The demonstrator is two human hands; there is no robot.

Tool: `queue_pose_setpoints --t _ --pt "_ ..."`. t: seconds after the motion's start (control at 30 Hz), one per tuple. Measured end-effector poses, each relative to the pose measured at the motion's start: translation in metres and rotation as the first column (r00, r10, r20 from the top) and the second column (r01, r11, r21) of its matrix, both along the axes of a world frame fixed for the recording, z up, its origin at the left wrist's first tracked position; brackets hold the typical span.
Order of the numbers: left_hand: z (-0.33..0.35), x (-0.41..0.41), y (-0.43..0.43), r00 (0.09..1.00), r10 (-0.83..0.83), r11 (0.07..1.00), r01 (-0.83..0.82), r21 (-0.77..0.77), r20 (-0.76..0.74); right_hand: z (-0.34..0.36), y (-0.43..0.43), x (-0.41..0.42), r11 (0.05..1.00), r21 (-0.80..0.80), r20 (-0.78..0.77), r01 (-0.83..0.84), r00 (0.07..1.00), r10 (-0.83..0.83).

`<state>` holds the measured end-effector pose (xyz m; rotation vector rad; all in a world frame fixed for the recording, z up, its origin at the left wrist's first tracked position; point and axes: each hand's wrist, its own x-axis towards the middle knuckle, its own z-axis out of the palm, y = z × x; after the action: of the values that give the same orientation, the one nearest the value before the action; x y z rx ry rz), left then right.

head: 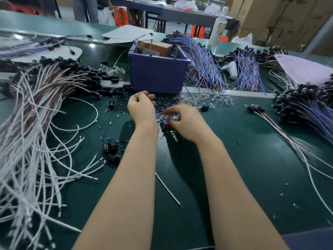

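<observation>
Both my hands work over a small pile of tiny blue and brown sleeves [163, 110] in the middle of the dark green table [243, 159]. My left hand [142, 107] has its fingers curled, and its fingertips pinch something small that I cannot make out. My right hand [185, 121] pinches thin white wire ends [163, 117] above a black socket part [168, 129]. A white wire [168, 190] runs out from under my left forearm toward the near edge.
A blue plastic bin [156, 73] stands just behind the hands. A big bundle of white wires with black sockets [36, 123] lies at left, blue-purple wire bundles [207, 64] behind and at right. Clear small bulbs [203, 98] and loose black sockets [110, 147] lie about. A white bottle [218, 31] stands far back.
</observation>
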<state>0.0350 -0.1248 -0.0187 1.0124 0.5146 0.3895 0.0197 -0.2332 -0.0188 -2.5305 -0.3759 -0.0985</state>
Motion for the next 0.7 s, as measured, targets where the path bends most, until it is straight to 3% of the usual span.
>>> queue_pose_setpoints --t 0.3,0.5,0.7 --pt "0.001 -0.002 0.0 1.0 0.021 1.0 -0.021 0.013 0.022 0.003 0.009 -0.005 0.998 -0.062 -0.024 0.012 1.0 -0.013" --pt "0.002 -0.001 0.002 0.997 0.055 0.998 -0.056 0.004 0.045 0.003 0.017 -0.007 0.98 -0.19 -0.124 -0.056 0.992 0.033" --pt "0.0 0.0 0.003 0.996 0.069 0.998 -0.069 0.003 0.05 -0.001 0.021 -0.008 0.973 -0.222 -0.06 -0.071 0.996 0.059"
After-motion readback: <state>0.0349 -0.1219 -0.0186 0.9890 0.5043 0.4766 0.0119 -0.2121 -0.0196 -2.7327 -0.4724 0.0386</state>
